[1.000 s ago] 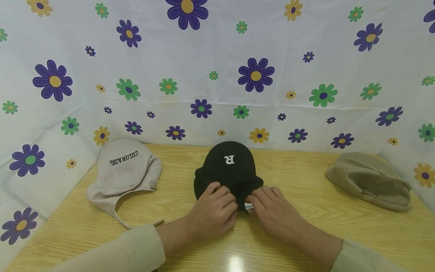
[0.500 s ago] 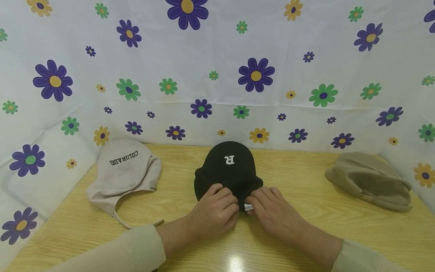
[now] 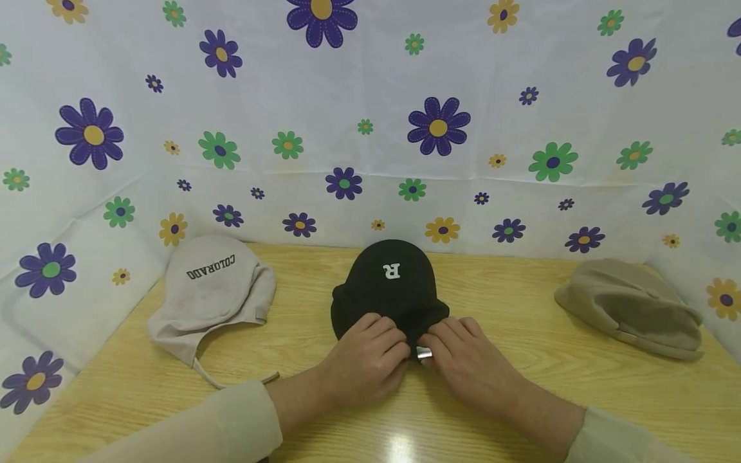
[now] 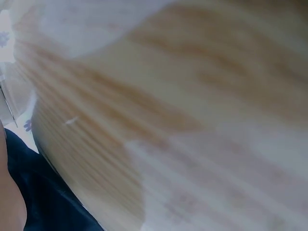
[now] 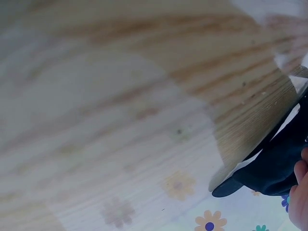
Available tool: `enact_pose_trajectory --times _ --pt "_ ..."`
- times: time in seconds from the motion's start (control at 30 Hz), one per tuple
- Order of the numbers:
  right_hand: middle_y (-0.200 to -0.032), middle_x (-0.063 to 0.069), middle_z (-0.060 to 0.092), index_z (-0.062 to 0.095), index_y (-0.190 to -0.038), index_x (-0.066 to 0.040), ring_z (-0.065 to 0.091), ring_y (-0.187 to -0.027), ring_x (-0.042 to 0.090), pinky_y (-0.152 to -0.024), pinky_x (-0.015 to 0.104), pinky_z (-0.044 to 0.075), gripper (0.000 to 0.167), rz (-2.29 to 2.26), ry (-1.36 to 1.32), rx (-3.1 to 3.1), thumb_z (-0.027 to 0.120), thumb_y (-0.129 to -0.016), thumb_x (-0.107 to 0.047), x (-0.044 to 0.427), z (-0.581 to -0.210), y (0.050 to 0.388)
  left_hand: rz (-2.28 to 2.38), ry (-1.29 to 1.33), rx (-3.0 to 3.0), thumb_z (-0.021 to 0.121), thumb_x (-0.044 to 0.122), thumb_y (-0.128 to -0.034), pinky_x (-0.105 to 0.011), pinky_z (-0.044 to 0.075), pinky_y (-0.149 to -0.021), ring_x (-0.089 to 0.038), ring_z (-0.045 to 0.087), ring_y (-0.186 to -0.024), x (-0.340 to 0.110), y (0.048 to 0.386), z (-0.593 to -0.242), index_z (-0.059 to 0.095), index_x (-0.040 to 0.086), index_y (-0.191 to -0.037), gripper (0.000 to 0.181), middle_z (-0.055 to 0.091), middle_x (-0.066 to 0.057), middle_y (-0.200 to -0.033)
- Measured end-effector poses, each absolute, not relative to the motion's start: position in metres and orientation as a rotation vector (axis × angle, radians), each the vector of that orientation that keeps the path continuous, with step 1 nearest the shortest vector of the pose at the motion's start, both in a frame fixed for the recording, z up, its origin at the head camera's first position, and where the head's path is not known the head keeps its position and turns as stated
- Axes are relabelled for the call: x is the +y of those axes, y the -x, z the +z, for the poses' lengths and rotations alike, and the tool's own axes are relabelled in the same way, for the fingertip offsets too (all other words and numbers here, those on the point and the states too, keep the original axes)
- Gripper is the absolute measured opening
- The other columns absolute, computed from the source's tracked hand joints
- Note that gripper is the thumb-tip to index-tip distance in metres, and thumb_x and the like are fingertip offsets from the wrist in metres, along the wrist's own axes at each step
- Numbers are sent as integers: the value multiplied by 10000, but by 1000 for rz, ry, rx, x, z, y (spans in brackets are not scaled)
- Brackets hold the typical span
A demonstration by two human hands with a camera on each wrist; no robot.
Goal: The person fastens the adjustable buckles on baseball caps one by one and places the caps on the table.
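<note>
A black cap [image 3: 389,283] with a white R on its crown lies in the middle of the wooden table. Its near edge is gripped by the left hand [image 3: 366,361], the fingers curled over the fabric. Just to the right, the right hand [image 3: 463,360] pinches the same edge, beside a small shiny silver piece [image 3: 424,352]. The fingertips of both hands are mostly hidden. In the left wrist view, part of the dark cap [image 4: 45,192] shows at lower left; in the right wrist view, the cap [image 5: 274,168] appears beside the fingers [image 5: 301,192].
A pale cap [image 3: 208,283] lettered COLORADO lies at the left, its strap [image 3: 211,379] trailing near the left sleeve [image 3: 249,418]. On the right lies an olive-beige cap [image 3: 631,308]. Behind the wooden table [image 3: 498,276] hangs a white flowered cloth [image 3: 376,77].
The left hand has shifted very slightly to the right at the black cap's near edge. The right hand keeps its hold almost unmoved, and the head view has tilted a little.
</note>
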State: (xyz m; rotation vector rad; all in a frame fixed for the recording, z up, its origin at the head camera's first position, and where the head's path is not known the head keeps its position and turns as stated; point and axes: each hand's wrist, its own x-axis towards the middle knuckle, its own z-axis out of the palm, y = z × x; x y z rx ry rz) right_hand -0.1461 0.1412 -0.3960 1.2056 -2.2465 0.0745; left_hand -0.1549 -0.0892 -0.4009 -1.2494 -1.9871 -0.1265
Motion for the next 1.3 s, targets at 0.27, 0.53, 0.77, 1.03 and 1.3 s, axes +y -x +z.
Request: enact_pose_trajectory --times 0.27,0.53,0.77,1.03,1.3 --pt "-1022 13 596 631 -1071 -86 537 -950 193 -789 342 403 222 65 -1198 -2268 638 -913 -242 143 -396 147 -71 1188 -2024 521 225 -803 -347 405 -782 -177 531 -781 -90 154 -400 578 151 -738 114 607 30 -779" --pt "-1018 14 592 628 -1061 -84 535 -945 195 -778 343 392 231 79 -1200 -2255 538 -967 -275 142 -396 146 -77 1191 -2022 478 206 -822 -334 392 -748 -173 519 -773 -91 153 -401 598 161 -735 155 607 36 -782" --pt "-1022 2 584 624 -1073 -96 528 -967 183 -804 341 396 239 62 -1202 -2296 685 -896 -245 143 -395 145 -74 1209 -1990 483 183 -818 -335 405 -772 -171 533 -774 -90 154 -402 607 165 -717 162 621 39 -777" --pt "-1027 -8 580 620 -1079 -104 524 -974 175 -813 333 399 247 65 -1208 -2315 712 -894 -239 143 -395 145 -69 1220 -1924 520 151 -776 -330 427 -772 -163 553 -758 -89 155 -401 613 163 -679 134 636 42 -755" --pt "-1034 -9 577 615 -1086 -106 518 -985 176 -823 333 400 257 68 -1214 -2340 721 -887 -231 142 -395 144 -81 1227 -1911 490 138 -822 -320 431 -769 -155 561 -759 -89 155 -401 631 166 -677 203 646 47 -761"
